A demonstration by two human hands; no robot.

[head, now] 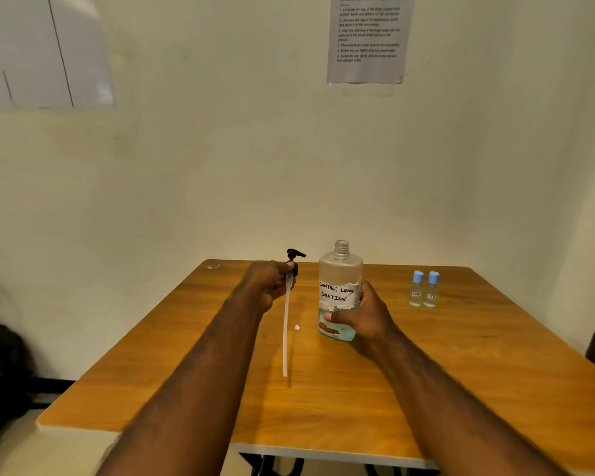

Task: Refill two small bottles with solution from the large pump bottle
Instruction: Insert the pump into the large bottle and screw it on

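label: big bottle (340, 293) reads "CONTACT LENS SOLUTION", neck open, part full
left hand (267, 283): grip closed on pump (291, 269)
right hand (366, 314): grip wrapped round big bottle
small bottles (424, 289): blue caps on, far right of table (323, 400)

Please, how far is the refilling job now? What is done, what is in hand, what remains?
Done: the pump is out of the large bottle, whose neck stands open. In hand: the left hand holds the pump, tube hanging above the table; the right hand holds the large bottle upright. Left: both small bottles have their blue caps on, so uncapping, pouring and closing all remain.
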